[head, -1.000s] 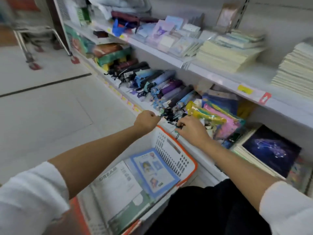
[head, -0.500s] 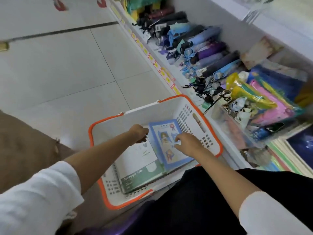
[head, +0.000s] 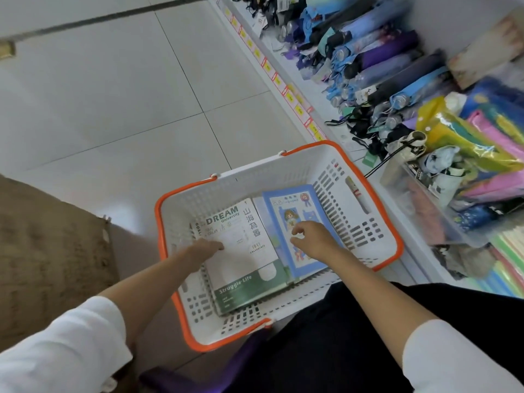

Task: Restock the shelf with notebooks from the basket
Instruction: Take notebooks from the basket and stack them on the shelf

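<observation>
The left hand (head: 208,247) lies on the left edge of the white-and-green notebook (head: 243,268), fingers stretched out fairly flat towards the cover; it is blurred, so I cannot tell whether the tips hook under the edge. The right hand (head: 313,239) rests on the blue notebook (head: 304,207) with fingers loosely bent, the tips touching the cover and closed round nothing.

Both notebooks lie flat on the floor of the basket (head: 368,236), side by side, the blue one on the right with its edge over the white one's; each has its long axis running from the person to the far wall, leaning a little left, tops pointing away. The white cover reads "DREAM University" at the top, with a green band marked "Struggle·Life" at the near end; the blue cover has a pale panel with a cartoon figure.

The basket is white with an orange rim and stands on the tiled floor (head: 113,95), just beside the bottom shelf (head: 320,109); folded umbrellas (head: 397,66) lie in rows there, with bright plastic packets (head: 467,143) further right; a brown mat (head: 51,251) lies to the left.
</observation>
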Motion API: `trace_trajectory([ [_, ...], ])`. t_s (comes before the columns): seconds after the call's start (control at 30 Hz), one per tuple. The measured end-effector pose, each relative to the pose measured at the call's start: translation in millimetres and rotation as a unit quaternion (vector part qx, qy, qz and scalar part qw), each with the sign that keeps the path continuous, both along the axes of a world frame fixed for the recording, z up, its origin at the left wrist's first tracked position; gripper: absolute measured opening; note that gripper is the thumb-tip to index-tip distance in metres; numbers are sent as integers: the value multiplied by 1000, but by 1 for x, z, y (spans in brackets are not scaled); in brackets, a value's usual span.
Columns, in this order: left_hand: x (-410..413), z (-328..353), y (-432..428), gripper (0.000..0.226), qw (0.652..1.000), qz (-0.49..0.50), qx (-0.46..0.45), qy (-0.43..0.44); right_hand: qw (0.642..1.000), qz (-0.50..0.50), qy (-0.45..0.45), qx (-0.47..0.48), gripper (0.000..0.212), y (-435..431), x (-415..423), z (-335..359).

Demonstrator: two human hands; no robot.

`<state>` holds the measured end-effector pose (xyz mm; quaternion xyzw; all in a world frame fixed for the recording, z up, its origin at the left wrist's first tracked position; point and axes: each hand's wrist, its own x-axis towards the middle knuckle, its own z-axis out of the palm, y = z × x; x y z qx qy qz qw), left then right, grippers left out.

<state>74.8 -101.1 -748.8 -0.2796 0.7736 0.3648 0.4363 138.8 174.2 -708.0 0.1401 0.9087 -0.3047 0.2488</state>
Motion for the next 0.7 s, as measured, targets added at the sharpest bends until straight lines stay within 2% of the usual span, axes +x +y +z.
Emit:
trace_trajectory([
  [0.1, 4, 6, 9, 26, 1000, 19, -12, 5, 1000, -27, -4, -15, 21, 4, 0, -5],
  [0.2, -1, -1, 4, 32, 998, 64, 1, 22, 998, -50, -10, -28, 20, 8, -1, -9],
  [0.3, -2, -8, 4, 26, 986, 143, 76, 40, 996, -69, -40, -35, 25, 6, -3, -15],
  [0.4, 2, -11, 15, 10, 971, 172, 165, 29, 991, -59, -114, -36, 42, 1, 0, -24],
  [0.5, 3, -9, 21, 20, 965, 171, 197, 4, 984, -57, -162, -50, 62, -4, 4, -33],
  [0.63, -6, -11, 16, 11, 976, 136, 167, 24, 979, -93, -167, -73, 58, 0, -1, -44],
  [0.7, -8, -14, 18, 37, 962, 155, 226, -16, 972, -110, -180, -101, 62, 0, -2, -50],
])
